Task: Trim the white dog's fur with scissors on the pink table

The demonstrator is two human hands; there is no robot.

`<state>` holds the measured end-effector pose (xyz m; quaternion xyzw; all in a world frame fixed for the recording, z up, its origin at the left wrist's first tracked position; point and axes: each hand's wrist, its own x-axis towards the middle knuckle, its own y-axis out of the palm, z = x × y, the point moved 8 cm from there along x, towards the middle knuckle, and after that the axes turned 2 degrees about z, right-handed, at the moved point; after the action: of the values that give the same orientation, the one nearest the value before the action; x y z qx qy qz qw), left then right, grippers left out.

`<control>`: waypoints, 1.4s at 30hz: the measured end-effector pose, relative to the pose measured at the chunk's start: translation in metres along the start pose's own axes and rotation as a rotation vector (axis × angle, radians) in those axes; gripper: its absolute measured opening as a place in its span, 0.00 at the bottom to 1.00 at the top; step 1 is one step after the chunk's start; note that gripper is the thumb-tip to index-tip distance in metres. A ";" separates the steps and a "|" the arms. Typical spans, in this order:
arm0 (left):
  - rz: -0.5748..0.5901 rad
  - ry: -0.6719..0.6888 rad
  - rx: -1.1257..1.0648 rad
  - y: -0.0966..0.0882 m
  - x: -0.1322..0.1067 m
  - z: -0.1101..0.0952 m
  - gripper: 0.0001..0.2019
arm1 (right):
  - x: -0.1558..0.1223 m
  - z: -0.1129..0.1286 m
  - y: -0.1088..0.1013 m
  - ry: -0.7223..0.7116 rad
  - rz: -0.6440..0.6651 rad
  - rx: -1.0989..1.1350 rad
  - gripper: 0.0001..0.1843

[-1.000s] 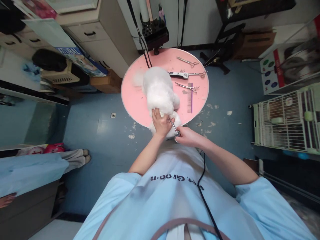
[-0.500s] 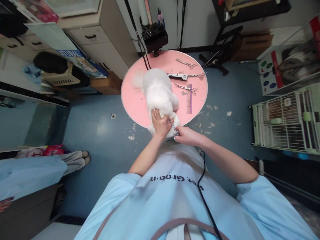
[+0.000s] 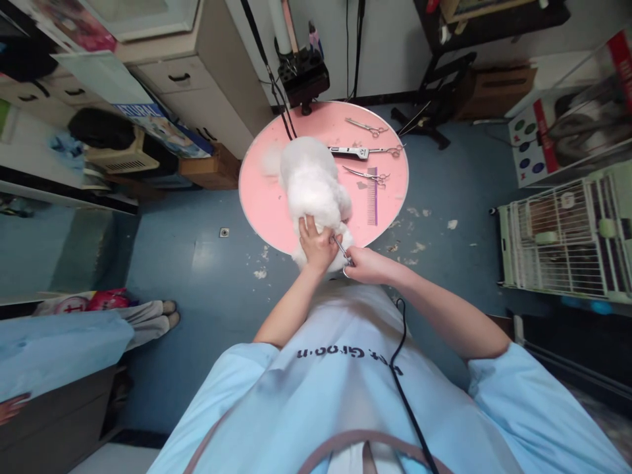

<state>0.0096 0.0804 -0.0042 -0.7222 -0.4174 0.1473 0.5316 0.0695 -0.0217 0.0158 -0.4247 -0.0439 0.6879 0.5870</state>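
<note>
A fluffy white dog (image 3: pixel 311 174) is on the round pink grooming table (image 3: pixel 259 207), its near end reaching the table's front edge. My left hand (image 3: pixel 316 249) grips the fur at that near end, fingers curled into it. In my right hand (image 3: pixel 371 266) are metal scissors (image 3: pixel 340 245), blades pointing up and left to the fur beside my left fingers. Whether the blades are apart cannot be made out. My hands and the fur hide the dog's face.
On the table's right side lie a purple comb (image 3: pixel 372 197), curved scissors (image 3: pixel 365 174), thinning scissors (image 3: pixel 366 126) and another pair with a dark-and-silver piece (image 3: pixel 350 153). Black straps (image 3: pixel 281 99) hang behind. A wire cage (image 3: pixel 557 240) stands right; a co-worker (image 3: pixel 64 339) stands left.
The view has shifted very slightly. Both hands, the scissors and the dog keep nearly the same places.
</note>
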 end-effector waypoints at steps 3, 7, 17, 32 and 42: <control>0.021 -0.006 -0.009 0.001 0.000 0.003 0.13 | -0.006 0.001 0.002 -0.013 0.016 0.005 0.09; 0.027 -0.017 -0.013 0.002 0.000 0.003 0.11 | 0.001 -0.007 -0.003 0.088 -0.052 0.006 0.12; 0.029 -0.032 -0.043 -0.003 0.001 0.002 0.11 | 0.001 -0.007 0.005 0.031 -0.030 0.117 0.11; -0.005 -0.001 0.002 -0.003 0.004 0.001 0.10 | 0.008 -0.011 0.017 0.015 -0.047 0.419 0.12; 0.008 -0.009 0.000 0.000 0.008 -0.002 0.10 | -0.003 -0.007 0.059 0.006 0.098 1.619 0.18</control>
<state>0.0160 0.0854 -0.0013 -0.7232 -0.4170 0.1526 0.5290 0.0281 -0.0456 -0.0196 0.1284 0.4878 0.5300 0.6816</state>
